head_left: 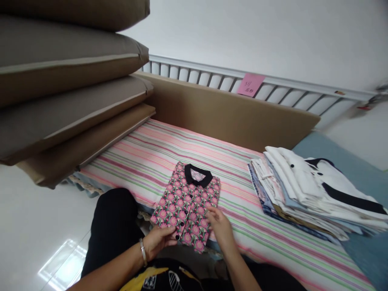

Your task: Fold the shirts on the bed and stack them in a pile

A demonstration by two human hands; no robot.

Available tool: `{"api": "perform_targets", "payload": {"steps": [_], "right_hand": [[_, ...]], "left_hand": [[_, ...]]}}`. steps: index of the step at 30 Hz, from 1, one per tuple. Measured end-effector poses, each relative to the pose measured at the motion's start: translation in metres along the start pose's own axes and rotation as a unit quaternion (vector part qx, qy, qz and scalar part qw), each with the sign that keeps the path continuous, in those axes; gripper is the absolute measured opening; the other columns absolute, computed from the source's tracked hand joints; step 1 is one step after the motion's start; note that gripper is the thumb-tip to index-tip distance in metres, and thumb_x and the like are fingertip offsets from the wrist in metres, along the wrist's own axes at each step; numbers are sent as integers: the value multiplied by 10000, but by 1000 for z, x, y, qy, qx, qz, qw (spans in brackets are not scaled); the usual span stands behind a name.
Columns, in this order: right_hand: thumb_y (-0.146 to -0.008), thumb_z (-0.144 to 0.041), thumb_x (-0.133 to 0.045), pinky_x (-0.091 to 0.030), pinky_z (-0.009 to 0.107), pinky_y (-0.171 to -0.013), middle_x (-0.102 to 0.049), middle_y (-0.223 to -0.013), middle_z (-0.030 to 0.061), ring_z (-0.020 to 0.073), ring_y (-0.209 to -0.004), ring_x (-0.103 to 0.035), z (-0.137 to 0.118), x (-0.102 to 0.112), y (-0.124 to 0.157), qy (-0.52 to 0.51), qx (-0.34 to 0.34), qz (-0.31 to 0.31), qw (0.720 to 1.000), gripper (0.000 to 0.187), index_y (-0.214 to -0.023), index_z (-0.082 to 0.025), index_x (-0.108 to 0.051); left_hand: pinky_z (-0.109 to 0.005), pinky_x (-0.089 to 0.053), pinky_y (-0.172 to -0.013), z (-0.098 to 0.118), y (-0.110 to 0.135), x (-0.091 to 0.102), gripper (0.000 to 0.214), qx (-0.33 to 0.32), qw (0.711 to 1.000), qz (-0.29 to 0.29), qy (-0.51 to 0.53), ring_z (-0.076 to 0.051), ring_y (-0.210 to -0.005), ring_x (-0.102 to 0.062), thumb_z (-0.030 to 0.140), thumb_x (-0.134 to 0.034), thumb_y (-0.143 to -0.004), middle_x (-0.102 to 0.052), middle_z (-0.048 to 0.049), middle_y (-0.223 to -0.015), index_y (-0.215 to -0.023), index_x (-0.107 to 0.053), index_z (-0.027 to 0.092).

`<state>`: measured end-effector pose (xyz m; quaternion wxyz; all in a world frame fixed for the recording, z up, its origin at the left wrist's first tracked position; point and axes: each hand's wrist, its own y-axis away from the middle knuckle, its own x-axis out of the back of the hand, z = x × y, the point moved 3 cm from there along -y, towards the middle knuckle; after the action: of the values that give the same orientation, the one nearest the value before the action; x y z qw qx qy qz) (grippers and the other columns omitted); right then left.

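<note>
A folded shirt (pixel 194 206) with pink flowers, a black collar and dark buttons lies face up on a striped bed sheet (pixel 239 178), its collar pointing away from me. Its lower edge hangs slightly over the near side of the bed. My left hand (pixel 159 241), wearing a bracelet, pinches the lower left edge, thumb on top and other fingers partly hidden. At the shirt's right edge, my right hand (pixel 220 226) has its fingers loosely bent and apart, the tips touching or just above the cloth.
To the right stands a stack of folded clothes (pixel 306 190), a white garment with dark trim on top. Large brown and grey cushions (pixel 72 81) pile up at left. A brown board (pixel 224 109) and a railing with a pink note (pixel 251 84) line the back.
</note>
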<state>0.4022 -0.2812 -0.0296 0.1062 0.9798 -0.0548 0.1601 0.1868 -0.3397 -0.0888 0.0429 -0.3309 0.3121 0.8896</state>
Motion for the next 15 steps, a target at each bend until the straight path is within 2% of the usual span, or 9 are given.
{"api": "perform_targets", "payload": {"steps": [2, 4, 6, 8, 10, 12, 14, 15], "right_hand": [[-588, -481, -621, -514, 324, -601, -671, -837, 71, 239, -786, -642, 11, 26, -3, -25, -13, 73, 997, 445, -922, -188, -587], [-531, -508, -658, -527, 345, -648, -672, -834, 77, 249, -805, -649, 29, 36, -1, -74, -73, 84, 991, 509, -914, -186, -563], [-502, -545, -678, -530, 346, -642, -667, -767, 60, 231, -729, -655, 47, 31, 5, -125, -129, 71, 981, 551, -902, -191, -543], [-526, -582, -671, -529, 343, -627, -662, -727, 41, 205, -654, -647, 58, 17, 10, -151, -146, 51, 976, 562, -913, -195, -541], [-566, -612, -645, -527, 350, -606, -674, -772, 48, 204, -649, -645, 60, 2, 10, -147, -136, 34, 979, 560, -932, -199, -551], [-552, -644, -637, -531, 383, -643, -687, -856, 77, 240, -736, -654, 55, -10, 9, -130, -110, 22, 985, 586, -918, -191, -570], [-520, -670, -636, -510, 430, -787, -691, -936, 105, 288, -900, -638, 40, -15, 10, -117, -61, 7, 991, 624, -906, -180, -600], [-511, -667, -646, -481, 442, -859, -690, -969, 109, 303, -980, -614, 30, -14, 12, -110, -34, -10, 993, 628, -909, -182, -618]], "left_hand": [[-301, -523, -678, 6, 0, 0, 351, -4, 1000, 8, 17, -167, -709, -649, 323, -779, -651, -702, -33, -824, -924, -624, 167], [-298, -522, -682, 16, -1, 3, 346, -14, 999, 28, 39, -171, -734, -652, 348, -736, -702, -706, -34, -868, -980, -617, 180], [-277, -517, -667, 28, -3, 9, 324, -29, 997, 55, 55, -163, -720, -650, 346, -716, -722, -709, -25, -839, -985, -621, 181], [-259, -508, -646, 40, -3, 17, 322, -43, 995, 72, 55, -159, -704, -648, 336, -716, -718, -711, -19, -819, -987, -628, 182], [-268, -506, -648, 51, -1, 20, 387, -53, 996, 68, 35, -181, -739, -659, 332, -734, -692, -715, -36, -875, -1030, -622, 182], [-316, -513, -704, 59, 6, 15, 507, -61, 997, 47, -6, -240, -850, -665, 349, -752, -661, -703, -88, -986, -1106, -596, 163], [-382, -512, -775, 68, 17, 2, 596, -88, 988, 68, -108, -306, -960, -639, 405, -753, -640, -681, -127, -1056, -1153, -584, 151], [-412, -506, -810, 73, 23, -7, 614, -113, 975, 90, -171, -328, -1006, -619, 438, -745, -640, -673, -129, -1077, -1165, -584, 166]]}}
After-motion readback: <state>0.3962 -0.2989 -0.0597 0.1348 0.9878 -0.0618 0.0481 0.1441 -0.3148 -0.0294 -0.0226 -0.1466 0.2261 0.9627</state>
